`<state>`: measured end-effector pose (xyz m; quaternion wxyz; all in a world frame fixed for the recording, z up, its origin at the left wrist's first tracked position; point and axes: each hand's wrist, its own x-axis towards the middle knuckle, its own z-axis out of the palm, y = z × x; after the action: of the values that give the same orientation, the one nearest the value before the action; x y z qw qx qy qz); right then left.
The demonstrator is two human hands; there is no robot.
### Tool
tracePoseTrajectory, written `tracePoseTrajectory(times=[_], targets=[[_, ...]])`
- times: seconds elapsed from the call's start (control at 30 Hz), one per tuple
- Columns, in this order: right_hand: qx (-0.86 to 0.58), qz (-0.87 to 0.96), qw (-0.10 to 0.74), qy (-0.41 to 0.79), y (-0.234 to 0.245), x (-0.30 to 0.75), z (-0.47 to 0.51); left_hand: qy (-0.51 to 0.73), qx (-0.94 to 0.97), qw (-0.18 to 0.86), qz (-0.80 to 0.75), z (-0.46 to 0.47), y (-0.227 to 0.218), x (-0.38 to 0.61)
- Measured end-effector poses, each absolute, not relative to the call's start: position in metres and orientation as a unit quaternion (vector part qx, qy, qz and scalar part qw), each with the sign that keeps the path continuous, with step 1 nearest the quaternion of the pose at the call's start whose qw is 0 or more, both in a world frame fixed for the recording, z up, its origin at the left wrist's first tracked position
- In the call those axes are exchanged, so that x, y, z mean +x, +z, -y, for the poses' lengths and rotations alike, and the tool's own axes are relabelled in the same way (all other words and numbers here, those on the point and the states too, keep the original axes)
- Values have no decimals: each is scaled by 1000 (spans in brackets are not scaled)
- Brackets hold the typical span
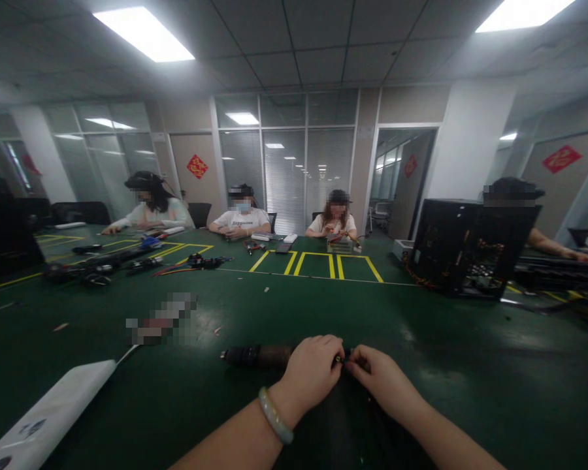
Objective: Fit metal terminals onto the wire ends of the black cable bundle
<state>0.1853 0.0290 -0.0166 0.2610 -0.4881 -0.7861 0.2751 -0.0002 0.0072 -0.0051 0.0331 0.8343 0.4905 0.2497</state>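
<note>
On the green table in front of me lies a dark, cylindrical electric screwdriver (pixel 259 356), its narrow tip pointing left. My left hand (pixel 311 369), with a pale bangle (pixel 274 418) at the wrist, is closed around its rear part and covers it. A small dark piece with a brass-coloured ring (pixel 339 358) shows between the two hands, by my left thumb. My right hand (pixel 375 375) is closed in a pinch right beside that piece at the screwdriver's rear end. What the right fingertips hold is hidden.
A white power strip (pixel 73 398) lies at the lower left, near a blurred-out object (pixel 164 320). Bundled cables (pixel 191 262) lie farther left. A black computer case (pixel 470 248) stands at the right. Several people sit across the table, which has yellow tape markings (pixel 318 254).
</note>
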Motion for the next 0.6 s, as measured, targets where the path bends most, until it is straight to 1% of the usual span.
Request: tracePoseTrajectory(times=[0.1, 0.27, 0.33, 0.4, 0.53, 0.6], targets=[[-495, 798, 250, 238, -17, 182, -28, 253, 835, 35, -487, -7, -6, 0], [-486, 828, 266, 85, -14, 176, -23, 263, 837, 34, -479, -5, -4, -1], [-480, 832, 275, 47, -13, 174, -21, 266, 836, 34, -478, -4, -2, -1], [-475, 834, 277, 47, -14, 172, -22, 262, 837, 33, -480, -3, 0, -1], [-459, 844, 261, 90, -18, 171, -27, 250, 839, 27, -483, 0, 4, 0], [-448, 856, 246, 78, -18, 170, -29, 254, 837, 19, -484, 2, 8, 0]])
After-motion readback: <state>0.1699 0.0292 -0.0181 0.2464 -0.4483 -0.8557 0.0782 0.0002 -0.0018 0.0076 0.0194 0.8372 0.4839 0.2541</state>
